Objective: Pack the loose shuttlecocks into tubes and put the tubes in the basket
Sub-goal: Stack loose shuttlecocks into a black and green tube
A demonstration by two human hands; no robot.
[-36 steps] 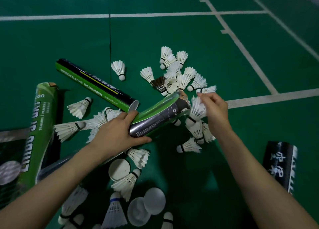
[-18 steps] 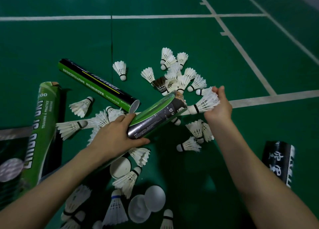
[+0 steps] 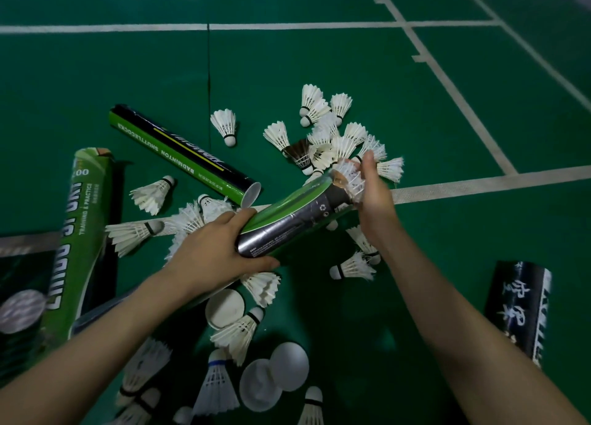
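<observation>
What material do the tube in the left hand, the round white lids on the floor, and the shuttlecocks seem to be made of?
Tube: probably cardboard with a glossy printed wrap; light shines off it and its far rim looks frayed. Lids: seemingly thin matte plastic, plain white discs. Shuttlecocks, such as this one: skirts look like real feathers, with separate overlapping vanes, on rounded white bases, maybe cork.

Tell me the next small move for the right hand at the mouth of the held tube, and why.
Probably push the shuttlecock further into the tube. The right hand has it at the tube's open mouth with the white feathers sticking out, so it is only partly in. The left hand has a grip on the tube's lower end, steadying it for the push.
</observation>
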